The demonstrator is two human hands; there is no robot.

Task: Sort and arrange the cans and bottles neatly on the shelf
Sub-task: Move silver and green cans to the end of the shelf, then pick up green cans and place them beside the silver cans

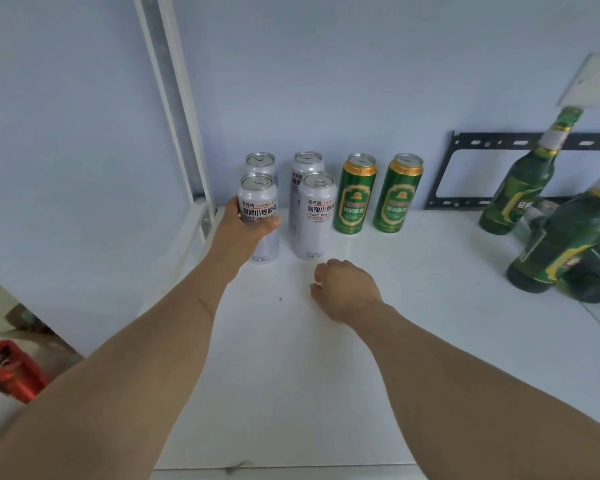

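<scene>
The front-left white can stands on the white shelf, grasped round its middle by the left hand, arm stretched forward. Just beside it stand three more white cans and two green cans. The right hand hovers clenched, holding nothing.

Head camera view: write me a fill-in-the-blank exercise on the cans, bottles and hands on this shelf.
1. The left hand grips a ____ can.
2. Beside the white cans stand ____ green cans.
3. The right hand holds ____, its fingers curled above the shelf.
4. The green bottles stand at the shelf's ____ end.

Missing words: white; two; nothing; right
</scene>
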